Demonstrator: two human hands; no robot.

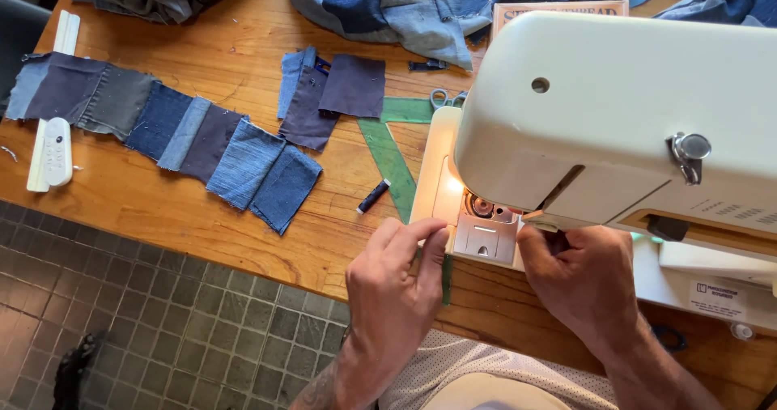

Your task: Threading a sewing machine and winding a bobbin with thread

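Note:
A cream sewing machine [615, 110] stands on the wooden table [210, 208] at the right, its lamp lit over the needle plate [486, 238]. My left hand [396, 284] rests at the bed's front left corner, fingertips touching the edge beside the plate, holding nothing I can see. My right hand [579, 276] is just right of the plate, under the machine head, fingers curled near the presser foot; whatever it pinches is hidden.
A strip of sewn denim patches [162, 131] lies across the table's left. Loose dark patches [332, 94], a green triangle ruler [392, 155], a dark thread spool [373, 196], scissors [447, 97] and a white ruler [50, 102] are nearby. Denim piles sit at the back. Tiled floor below.

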